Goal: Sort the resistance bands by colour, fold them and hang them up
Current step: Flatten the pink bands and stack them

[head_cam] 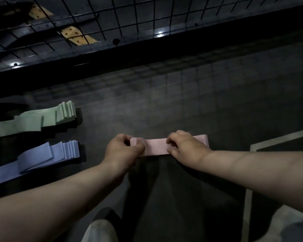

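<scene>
— Hands are seen from above, over a dark floor [191,102]. What is held?

— A pink band [156,146] is held flat and level between both hands, near the middle of the view. Its left end is pinched in the left hand [123,150], where a small fold is gripped between thumb and fingers. The right hand [186,145] is closed narrowly on the band further along, and a short pink length is left showing past its knuckles.

— Where are the other bands laid?

— Two piles are set on the floor at the left edge, well apart from the hands. A stack of green bands [42,119] is placed farther away, and a stack of blue bands [47,154] is placed nearer, just below it. In each pile the folded ends are fanned toward the right.

— What is found beyond them?

— A black wire grid [138,18] is stretched across the top, and tan perforated pieces [73,34] are visible behind it. Pale shoes [100,231] are glimpsed at the bottom edge, and a pale line [280,138] is marked on the floor at right.
</scene>
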Demonstrator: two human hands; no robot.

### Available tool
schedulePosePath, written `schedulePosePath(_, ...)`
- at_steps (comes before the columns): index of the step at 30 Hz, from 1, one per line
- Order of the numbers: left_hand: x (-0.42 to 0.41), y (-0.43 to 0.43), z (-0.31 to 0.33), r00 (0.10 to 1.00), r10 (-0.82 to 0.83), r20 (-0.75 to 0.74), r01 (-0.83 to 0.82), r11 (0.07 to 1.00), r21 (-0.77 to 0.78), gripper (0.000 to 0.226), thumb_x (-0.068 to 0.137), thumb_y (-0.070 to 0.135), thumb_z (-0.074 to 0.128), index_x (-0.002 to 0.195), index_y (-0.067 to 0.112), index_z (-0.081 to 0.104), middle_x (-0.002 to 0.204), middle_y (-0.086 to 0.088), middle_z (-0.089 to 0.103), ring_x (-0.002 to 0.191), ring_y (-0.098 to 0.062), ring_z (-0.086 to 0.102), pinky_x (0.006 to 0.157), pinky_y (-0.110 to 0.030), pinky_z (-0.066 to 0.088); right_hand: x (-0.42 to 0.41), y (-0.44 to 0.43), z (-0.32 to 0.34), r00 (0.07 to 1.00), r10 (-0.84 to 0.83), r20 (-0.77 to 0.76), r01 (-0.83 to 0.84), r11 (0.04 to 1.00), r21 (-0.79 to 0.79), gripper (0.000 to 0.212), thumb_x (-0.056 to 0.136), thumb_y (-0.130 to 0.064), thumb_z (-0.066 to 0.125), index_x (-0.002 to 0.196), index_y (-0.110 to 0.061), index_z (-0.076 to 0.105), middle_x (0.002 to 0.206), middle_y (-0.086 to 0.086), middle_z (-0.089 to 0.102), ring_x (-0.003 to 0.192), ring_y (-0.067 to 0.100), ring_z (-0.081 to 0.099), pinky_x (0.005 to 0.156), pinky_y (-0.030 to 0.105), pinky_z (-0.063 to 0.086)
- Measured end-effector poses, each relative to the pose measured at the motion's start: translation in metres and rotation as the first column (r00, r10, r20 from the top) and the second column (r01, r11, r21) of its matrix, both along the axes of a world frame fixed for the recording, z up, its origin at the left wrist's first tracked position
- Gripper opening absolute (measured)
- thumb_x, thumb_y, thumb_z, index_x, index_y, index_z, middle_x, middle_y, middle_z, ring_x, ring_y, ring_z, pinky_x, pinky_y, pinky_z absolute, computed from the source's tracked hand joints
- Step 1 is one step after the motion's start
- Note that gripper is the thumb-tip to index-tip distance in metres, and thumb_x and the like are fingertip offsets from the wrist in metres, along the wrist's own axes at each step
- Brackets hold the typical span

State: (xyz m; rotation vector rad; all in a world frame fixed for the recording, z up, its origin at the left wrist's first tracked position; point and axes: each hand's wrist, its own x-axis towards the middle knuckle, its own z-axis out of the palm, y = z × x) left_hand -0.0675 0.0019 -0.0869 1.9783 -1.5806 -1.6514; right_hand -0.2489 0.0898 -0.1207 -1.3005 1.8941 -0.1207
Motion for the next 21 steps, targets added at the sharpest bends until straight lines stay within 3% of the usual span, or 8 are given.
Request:
schedulePosePath(4, -0.027, 0.014, -0.001, 0.998, -0.066, -0.018, 0.066, 0.998, 0.018, 0.017, 0.085, 0.030, 0.072, 0.086, 0.016, 0.062, 0.083, -0.004, 0.070, 0.068, -0.016, 0.065, 0.055, -0.025, 0.050, -0.001, 0.009, 0.011, 0.915, -0.330, 0.232, 0.350, 0.936, -0.047, 0.010, 0.090, -0.015, 0.064, 0.090, -0.025, 0.063, 0.088, -0.008, 0.064, 0.078, 0.007, 0.059, 0.078, 0.020, 0.049)
schedulePosePath(6, -0.040, 0.021, -0.003, 0.995, -0.097, -0.026, 0.098, 0.993, 0.066, 0.018, 0.084, 0.030, 0.073, 0.086, 0.017, 0.061, 0.082, -0.005, 0.070, 0.066, -0.015, 0.064, 0.055, -0.025, 0.050, 0.002, 0.017, 0.017, 0.790, -0.462, 0.404, 0.492, 0.870, 0.033, 0.014, 0.090, -0.009, 0.065, 0.088, -0.023, 0.065, 0.086, -0.001, 0.069, 0.080, 0.012, 0.064, 0.078, 0.024, 0.052)
schedulePosePath(8, -0.051, 0.026, -0.003, 0.991, -0.133, -0.029, 0.136, 0.984, 0.118, 0.021, 0.081, 0.026, 0.077, 0.087, 0.016, 0.060, 0.082, -0.005, 0.070, 0.064, -0.013, 0.064, 0.051, -0.022, 0.047, 0.004, 0.026, 0.024, 0.602, -0.563, 0.566, 0.586, 0.793, 0.166, 0.015, 0.091, -0.003, 0.061, 0.095, -0.017, 0.067, 0.090, 0.006, 0.072, 0.082, 0.014, 0.067, 0.073, 0.026, 0.054)
schedulePosePath(11, -0.061, 0.031, -0.003, 0.979, -0.200, -0.039, 0.204, 0.966, 0.159, 0.030, 0.078, 0.031, 0.082, 0.094, 0.016, 0.061, 0.087, -0.004, 0.071, 0.072, -0.014, 0.068, 0.055, -0.022, 0.048, 0.002, 0.035, 0.031, 0.437, -0.671, 0.599, 0.617, 0.708, 0.343, 0.016, 0.091, -0.006, 0.057, 0.102, -0.014, 0.066, 0.088, 0.006, 0.072, 0.073, 0.013, 0.062, 0.065, 0.025, 0.047)
schedulePosePath(14, -0.067, 0.034, 0.000, 0.965, -0.255, -0.052, 0.261, 0.946, 0.191, 0.032, 0.081, 0.042, 0.076, 0.095, 0.015, 0.065, 0.087, -0.003, 0.073, 0.077, -0.016, 0.071, 0.062, -0.026, 0.054, -0.003, 0.041, 0.028, 0.426, -0.681, 0.596, 0.625, 0.697, 0.351, 0.010, 0.093, -0.013, 0.059, 0.101, -0.014, 0.065, 0.092, 0.004, 0.072, 0.079, 0.011, 0.065, 0.071, 0.028, 0.050)
schedulePosePath(16, -0.071, 0.032, 0.005, 0.965, -0.230, -0.129, 0.256, 0.933, 0.252, 0.022, 0.089, 0.031, 0.061, 0.091, 0.010, 0.068, 0.083, -0.004, 0.071, 0.071, -0.017, 0.067, 0.063, -0.029, 0.053, -0.003, 0.042, 0.025, 0.415, -0.692, 0.590, 0.662, 0.675, 0.326, 0.022, 0.093, -0.024, 0.063, 0.108, -0.007, 0.064, 0.093, 0.002, 0.073, 0.085, 0.010, 0.067, 0.075, 0.030, 0.052)
schedulePosePath(18, -0.071, 0.030, 0.013, 0.936, -0.274, -0.222, 0.331, 0.898, 0.290, 0.032, 0.079, 0.023, 0.050, 0.091, 0.003, 0.071, 0.081, -0.007, 0.068, 0.072, -0.019, 0.065, 0.066, -0.031, 0.049, -0.002, 0.042, 0.024, 0.431, -0.702, 0.568, 0.692, 0.660, 0.291, 0.031, 0.088, -0.034, 0.070, 0.107, -0.010, 0.064, 0.095, 0.001, 0.074, 0.087, 0.010, 0.069, 0.074, 0.027, 0.054)
schedulePosePath(21, -0.067, 0.032, 0.019, 0.908, -0.261, -0.328, 0.360, 0.886, 0.291, 0.043, 0.075, -0.001, 0.041, 0.098, 0.006, 0.076, 0.096, -0.015, 0.075, 0.091, -0.030, 0.070, 0.077, -0.034, 0.049, -0.003, 0.039, 0.018, 0.524, -0.703, 0.481, 0.724, 0.665, 0.183, 0.029, 0.079, -0.032, 0.081, 0.099, -0.018, 0.066, 0.093, -0.001, 0.074, 0.089, 0.011, 0.070, 0.076, 0.023, 0.056)
